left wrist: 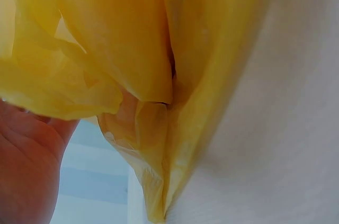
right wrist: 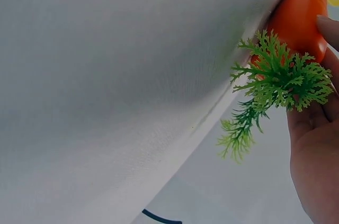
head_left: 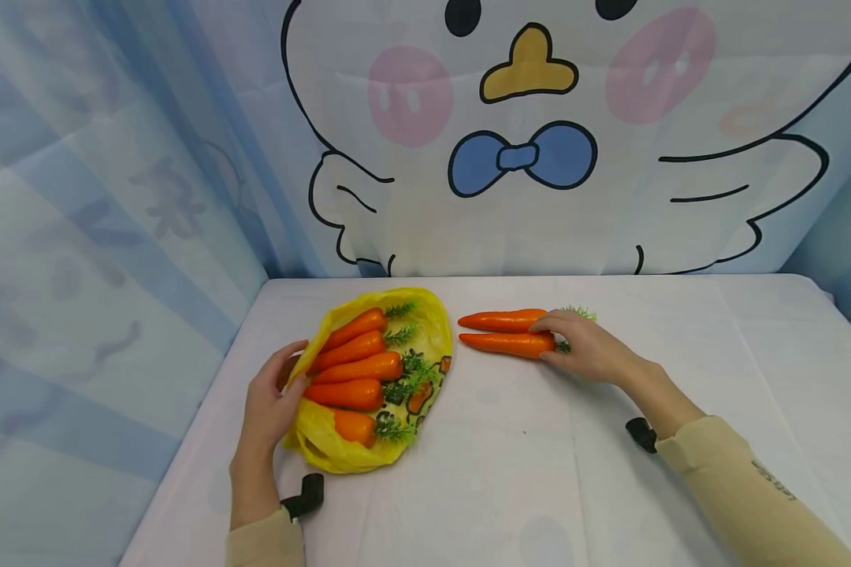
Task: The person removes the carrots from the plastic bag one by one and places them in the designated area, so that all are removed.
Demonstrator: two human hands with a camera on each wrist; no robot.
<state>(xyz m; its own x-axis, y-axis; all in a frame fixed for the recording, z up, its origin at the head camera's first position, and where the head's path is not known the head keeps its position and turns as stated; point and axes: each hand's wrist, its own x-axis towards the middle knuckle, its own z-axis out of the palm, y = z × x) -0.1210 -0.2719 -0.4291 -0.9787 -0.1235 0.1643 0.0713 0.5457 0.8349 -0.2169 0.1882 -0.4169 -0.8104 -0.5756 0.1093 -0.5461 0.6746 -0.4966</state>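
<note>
A yellow plastic bag (head_left: 329,457) lies spread on the table at the left, with several orange carrots (head_left: 354,351) with green tops in its mouth. My left hand (head_left: 269,402) holds the bag's left edge between thumb and fingers; in the left wrist view the yellow plastic (left wrist: 122,38) hides the fingertips. To the right of the bag, two more carrots lie side by side, a far carrot (head_left: 499,320) and a near carrot (head_left: 499,344), tips pointing left. My right hand (head_left: 589,346) grips at their leafy ends, its thumb against the near carrot, as the right wrist view shows beside the green leaves (right wrist: 288,78).
A white cloth (head_left: 468,488) covers the table. Behind it hangs a backdrop (head_left: 525,228) with a cartoon figure, and a blue patterned curtain (head_left: 113,315) closes the left side. Black wrist cameras (head_left: 308,494) sit by both sleeves.
</note>
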